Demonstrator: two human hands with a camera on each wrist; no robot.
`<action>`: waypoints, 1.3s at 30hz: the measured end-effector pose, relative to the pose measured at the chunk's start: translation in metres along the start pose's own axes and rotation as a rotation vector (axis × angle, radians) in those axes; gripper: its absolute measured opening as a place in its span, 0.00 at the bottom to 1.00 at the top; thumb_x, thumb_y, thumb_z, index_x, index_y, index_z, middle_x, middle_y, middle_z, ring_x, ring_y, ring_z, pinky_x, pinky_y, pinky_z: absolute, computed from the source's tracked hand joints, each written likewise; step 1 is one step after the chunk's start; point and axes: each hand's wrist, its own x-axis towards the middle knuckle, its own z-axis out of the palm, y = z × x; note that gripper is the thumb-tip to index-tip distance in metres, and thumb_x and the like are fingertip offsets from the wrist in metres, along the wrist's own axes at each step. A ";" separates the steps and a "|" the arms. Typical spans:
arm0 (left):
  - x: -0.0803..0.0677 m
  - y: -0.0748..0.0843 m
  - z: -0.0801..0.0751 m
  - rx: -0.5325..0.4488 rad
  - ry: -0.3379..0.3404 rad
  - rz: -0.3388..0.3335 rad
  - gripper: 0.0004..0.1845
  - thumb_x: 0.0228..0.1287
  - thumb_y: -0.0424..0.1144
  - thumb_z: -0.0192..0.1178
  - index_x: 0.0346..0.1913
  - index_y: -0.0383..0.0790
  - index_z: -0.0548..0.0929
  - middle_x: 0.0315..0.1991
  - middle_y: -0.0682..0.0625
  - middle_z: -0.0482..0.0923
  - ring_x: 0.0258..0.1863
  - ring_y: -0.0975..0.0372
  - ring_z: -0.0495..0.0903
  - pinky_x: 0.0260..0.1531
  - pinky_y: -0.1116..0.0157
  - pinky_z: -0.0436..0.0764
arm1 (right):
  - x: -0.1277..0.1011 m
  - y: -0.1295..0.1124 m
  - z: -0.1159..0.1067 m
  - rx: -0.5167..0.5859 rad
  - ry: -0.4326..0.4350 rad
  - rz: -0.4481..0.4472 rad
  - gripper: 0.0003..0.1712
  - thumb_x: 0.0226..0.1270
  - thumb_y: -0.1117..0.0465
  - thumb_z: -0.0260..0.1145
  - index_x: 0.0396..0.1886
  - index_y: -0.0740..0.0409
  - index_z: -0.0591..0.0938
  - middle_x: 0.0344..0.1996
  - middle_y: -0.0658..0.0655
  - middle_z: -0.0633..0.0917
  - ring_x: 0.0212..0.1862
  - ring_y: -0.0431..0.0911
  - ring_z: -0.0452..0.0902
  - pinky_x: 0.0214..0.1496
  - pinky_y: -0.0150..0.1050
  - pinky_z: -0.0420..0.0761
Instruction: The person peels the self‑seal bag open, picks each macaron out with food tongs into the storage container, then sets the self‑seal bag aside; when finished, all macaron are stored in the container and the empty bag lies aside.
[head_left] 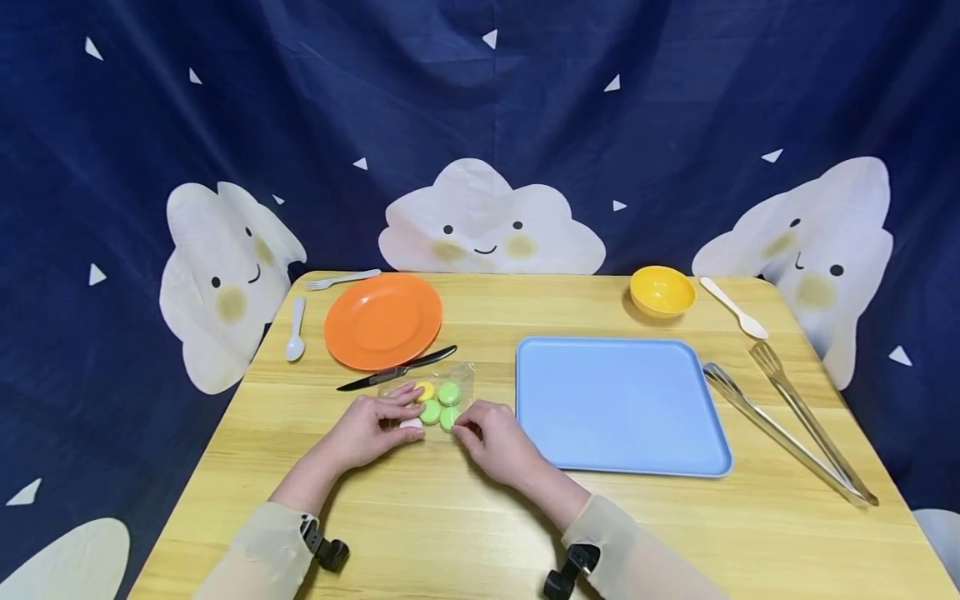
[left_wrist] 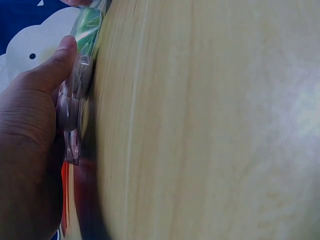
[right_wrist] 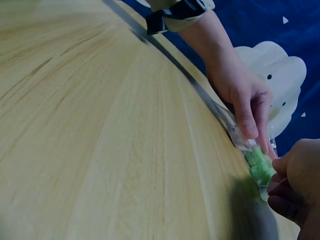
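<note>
A: From the head camera, what's on the pale wooden table point(head_left: 420, 525)?

B: A clear plastic bag of round green, yellow and pink candies point(head_left: 437, 402) lies near the middle, just in front of a black-handled knife point(head_left: 397, 370) and an orange round plate point(head_left: 383, 319). The left hand point(head_left: 370, 428) rests on the bag's left part, fingers laid over it. The right hand point(head_left: 495, 440) pinches the bag's near right corner with curled fingertips.

A: Any writing on the bag?

B: None that I can read. Beside it to the right sits a light blue rectangular tray point(head_left: 619, 403), with long metal tongs point(head_left: 787, 429) further right, and a small yellow bowl point(head_left: 662, 290) behind.

A: The left wrist view?

B: The left hand point(left_wrist: 30, 150) fills the left edge, thumb point(left_wrist: 52, 67) pressing the crinkled bag point(left_wrist: 75, 100) against the table point(left_wrist: 210, 125). A green candy shows inside.

A: And the right wrist view?

B: The left hand point(right_wrist: 247, 100) lays its fingers on the bag point(right_wrist: 250, 150); the right hand point(right_wrist: 295, 185) grips the bag's end, fingers curled on the plastic. No label is visible.
</note>
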 end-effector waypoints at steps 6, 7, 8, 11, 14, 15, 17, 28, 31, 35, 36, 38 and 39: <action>0.000 -0.002 0.001 -0.006 0.002 0.005 0.25 0.63 0.52 0.77 0.59 0.44 0.89 0.69 0.57 0.76 0.75 0.58 0.68 0.75 0.48 0.66 | -0.001 0.003 -0.011 0.069 0.026 0.056 0.05 0.74 0.66 0.71 0.39 0.60 0.92 0.33 0.51 0.91 0.36 0.37 0.84 0.41 0.36 0.86; 0.000 -0.003 0.001 -0.008 0.002 0.007 0.25 0.63 0.52 0.77 0.59 0.44 0.89 0.69 0.57 0.76 0.75 0.58 0.68 0.75 0.48 0.66 | -0.001 0.004 -0.014 0.088 0.040 0.072 0.05 0.74 0.67 0.71 0.39 0.61 0.92 0.32 0.51 0.91 0.34 0.36 0.84 0.39 0.35 0.85; 0.001 -0.003 0.001 -0.010 0.002 0.008 0.25 0.63 0.52 0.77 0.59 0.44 0.89 0.69 0.57 0.76 0.75 0.58 0.68 0.75 0.48 0.65 | -0.002 0.005 -0.016 0.103 0.055 0.087 0.05 0.73 0.67 0.71 0.38 0.61 0.92 0.31 0.51 0.91 0.32 0.36 0.83 0.37 0.35 0.85; 0.001 -0.004 0.002 -0.011 0.009 0.011 0.24 0.63 0.52 0.77 0.59 0.45 0.90 0.69 0.57 0.77 0.75 0.58 0.68 0.75 0.48 0.65 | -0.002 0.009 -0.022 0.123 0.090 0.120 0.04 0.72 0.68 0.72 0.37 0.62 0.92 0.28 0.50 0.90 0.28 0.35 0.79 0.32 0.34 0.82; 0.001 -0.003 0.001 -0.012 0.013 0.013 0.24 0.62 0.51 0.77 0.59 0.45 0.90 0.69 0.57 0.77 0.75 0.57 0.68 0.75 0.48 0.65 | -0.001 0.011 -0.024 0.142 0.093 0.134 0.04 0.70 0.68 0.73 0.35 0.62 0.92 0.26 0.48 0.89 0.26 0.35 0.78 0.30 0.33 0.81; 0.001 -0.003 0.001 -0.013 0.013 0.013 0.24 0.63 0.51 0.77 0.59 0.44 0.90 0.69 0.57 0.77 0.75 0.57 0.68 0.75 0.48 0.65 | 0.000 0.011 -0.023 0.155 0.088 0.136 0.03 0.70 0.67 0.73 0.36 0.63 0.92 0.26 0.48 0.88 0.26 0.35 0.79 0.30 0.32 0.82; 0.001 -0.003 0.001 -0.014 0.008 0.013 0.24 0.63 0.51 0.77 0.59 0.44 0.90 0.69 0.56 0.77 0.75 0.57 0.68 0.75 0.48 0.65 | 0.002 0.011 -0.021 0.187 0.075 0.136 0.04 0.68 0.67 0.74 0.37 0.66 0.91 0.26 0.49 0.88 0.26 0.36 0.80 0.31 0.32 0.84; 0.002 -0.003 0.003 -0.020 0.000 0.013 0.24 0.63 0.51 0.77 0.59 0.44 0.89 0.70 0.57 0.76 0.76 0.57 0.68 0.75 0.48 0.65 | 0.018 0.006 -0.013 0.061 0.003 0.141 0.04 0.73 0.66 0.72 0.36 0.59 0.91 0.27 0.47 0.88 0.30 0.35 0.79 0.34 0.32 0.82; 0.001 -0.003 0.003 -0.016 -0.002 0.009 0.24 0.63 0.51 0.77 0.59 0.45 0.89 0.70 0.57 0.76 0.76 0.57 0.68 0.75 0.48 0.65 | 0.016 0.007 -0.017 0.067 0.022 0.162 0.05 0.73 0.67 0.71 0.36 0.60 0.92 0.28 0.49 0.89 0.31 0.37 0.81 0.36 0.34 0.83; 0.001 -0.002 0.002 -0.013 -0.004 0.006 0.24 0.63 0.51 0.77 0.59 0.45 0.89 0.70 0.56 0.76 0.76 0.57 0.68 0.75 0.47 0.64 | 0.013 0.012 -0.023 0.089 0.076 0.214 0.05 0.71 0.67 0.72 0.34 0.60 0.91 0.27 0.48 0.88 0.30 0.37 0.80 0.35 0.35 0.83; 0.001 -0.002 0.002 -0.014 -0.005 0.005 0.24 0.63 0.52 0.77 0.59 0.45 0.89 0.70 0.56 0.76 0.76 0.56 0.68 0.76 0.47 0.64 | 0.012 0.013 -0.024 0.095 0.084 0.228 0.05 0.71 0.67 0.72 0.33 0.59 0.91 0.26 0.47 0.88 0.29 0.37 0.80 0.35 0.35 0.83; 0.001 -0.001 0.002 -0.013 -0.005 0.006 0.25 0.63 0.52 0.77 0.59 0.45 0.89 0.70 0.56 0.76 0.76 0.56 0.68 0.76 0.46 0.64 | 0.011 0.015 -0.026 0.100 0.087 0.246 0.05 0.71 0.67 0.73 0.32 0.59 0.91 0.25 0.46 0.87 0.28 0.37 0.79 0.34 0.35 0.82; 0.001 -0.001 0.002 -0.012 -0.006 0.008 0.25 0.63 0.52 0.77 0.59 0.45 0.89 0.69 0.56 0.76 0.76 0.56 0.68 0.75 0.46 0.64 | 0.011 0.016 -0.026 0.103 0.085 0.248 0.05 0.70 0.68 0.73 0.32 0.59 0.91 0.25 0.45 0.87 0.27 0.36 0.79 0.33 0.35 0.82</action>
